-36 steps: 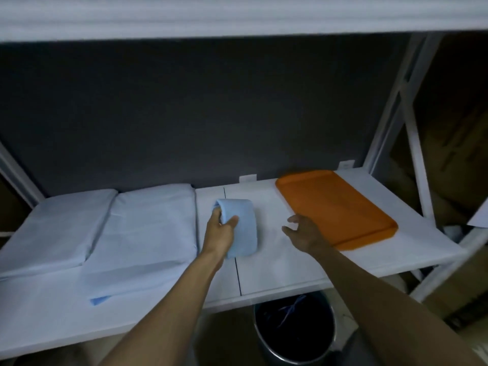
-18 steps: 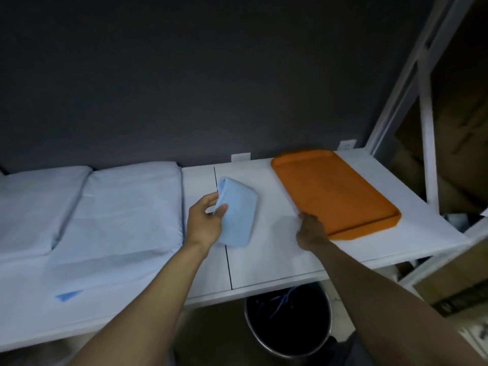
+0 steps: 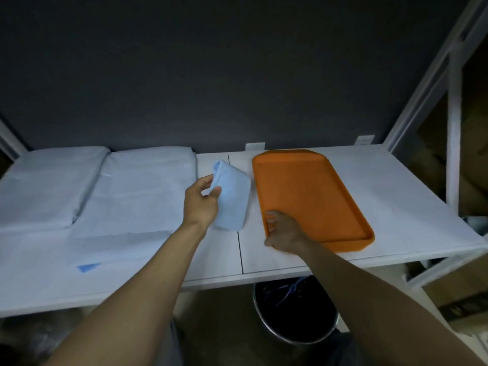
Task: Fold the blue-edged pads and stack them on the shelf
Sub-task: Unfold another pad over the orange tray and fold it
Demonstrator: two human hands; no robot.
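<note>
An orange tray (image 3: pixel 311 196) lies flat right of centre, a dark round bin (image 3: pixel 290 323) with a metal rim stands at bottom centre, and brown cardboard boxes (image 3: pixel 454 294) sit at lower right.

One head-worn wide-angle camera looks forward and down, close over the white shelf (image 3: pixel 396 196); a dark back wall (image 3: pixel 237 75) stands beyond the left hand (image 3: pixel 202 204) and right hand (image 3: pixel 284 233).
</note>
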